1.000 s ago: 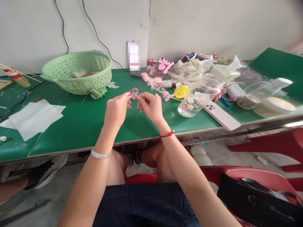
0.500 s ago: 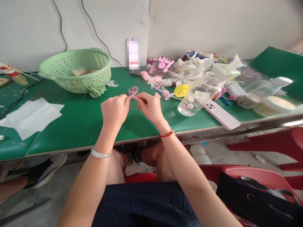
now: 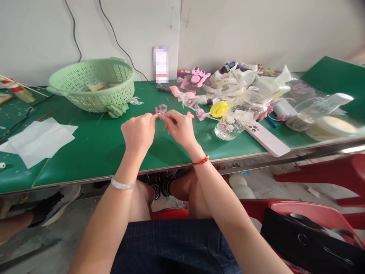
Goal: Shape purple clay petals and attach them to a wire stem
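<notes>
My left hand and my right hand hang just above the green work table, fingertips close together. Between them runs a thin loop of fine wire, pinched by the fingers of both hands. Just beyond my fingertips lies a small lilac-pink flower piece; it seems to sit near the wire, though I cannot tell whether they are joined. A small pink scrap lies past my right hand's knuckles.
A pale green plastic basket stands at the left. At right are a glass jar, a white phone, a yellow disc and a heap of pink and white scraps. White paper sheets lie at left.
My left hand has shifted slightly left and the hands sit a little apart from the flower piece. A small pink scrap now shows beyond my right hand.
</notes>
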The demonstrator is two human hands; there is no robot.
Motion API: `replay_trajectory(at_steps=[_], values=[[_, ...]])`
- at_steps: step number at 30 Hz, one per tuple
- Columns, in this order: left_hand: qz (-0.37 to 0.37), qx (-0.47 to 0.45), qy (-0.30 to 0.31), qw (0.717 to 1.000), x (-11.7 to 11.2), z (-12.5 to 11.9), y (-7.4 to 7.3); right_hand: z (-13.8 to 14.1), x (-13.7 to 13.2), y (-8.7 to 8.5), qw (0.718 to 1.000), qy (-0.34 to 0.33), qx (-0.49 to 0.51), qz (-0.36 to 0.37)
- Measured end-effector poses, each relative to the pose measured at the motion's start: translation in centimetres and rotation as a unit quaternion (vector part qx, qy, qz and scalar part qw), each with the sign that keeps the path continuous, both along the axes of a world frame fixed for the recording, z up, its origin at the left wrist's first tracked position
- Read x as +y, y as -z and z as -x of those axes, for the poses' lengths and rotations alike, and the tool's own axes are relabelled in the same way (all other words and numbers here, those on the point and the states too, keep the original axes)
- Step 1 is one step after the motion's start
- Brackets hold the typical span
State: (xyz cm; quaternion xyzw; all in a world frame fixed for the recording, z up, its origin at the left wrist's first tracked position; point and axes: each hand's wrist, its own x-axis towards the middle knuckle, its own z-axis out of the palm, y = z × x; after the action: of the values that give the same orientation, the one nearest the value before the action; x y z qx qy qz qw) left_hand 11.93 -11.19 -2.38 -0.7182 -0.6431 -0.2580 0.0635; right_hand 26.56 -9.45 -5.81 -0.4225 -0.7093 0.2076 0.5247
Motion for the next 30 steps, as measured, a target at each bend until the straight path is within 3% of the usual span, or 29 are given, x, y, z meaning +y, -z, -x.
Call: replay_trajectory(at_steps=[12, 16, 18, 21, 25, 30], values=[[-0.02, -0.02, 0.025, 0.999, 0.5, -0.3, 0.4, -0.3, 0.1, 0.0, 0.998, -0.026, 0.06, 0.016], [-0.048, -0.13, 0.08, 0.987, 1.2, 0.2, 1.1, -0.1, 0.3, 0.2, 0.995, -0.03, 0.092, 0.033], [-0.042, -0.242, 0.141, 0.959, 1.6, 0.4, 1.6, -0.1, 0.4, 0.3, 0.991, -0.032, 0.123, 0.046], [0.012, -0.409, 0.204, 0.889, 1.8, 0.3, 1.9, -0.2, 0.6, 0.3, 0.983, -0.033, 0.169, 0.059], [0.09, -0.536, 0.196, 0.816, 1.5, 0.0, 1.4, -0.3, 0.7, 0.3, 0.977, -0.044, 0.196, 0.075], [0.19, -0.613, 0.182, 0.745, 1.4, 0.4, 0.8, -0.6, 0.6, 0.2, 0.975, -0.053, 0.195, 0.093]])
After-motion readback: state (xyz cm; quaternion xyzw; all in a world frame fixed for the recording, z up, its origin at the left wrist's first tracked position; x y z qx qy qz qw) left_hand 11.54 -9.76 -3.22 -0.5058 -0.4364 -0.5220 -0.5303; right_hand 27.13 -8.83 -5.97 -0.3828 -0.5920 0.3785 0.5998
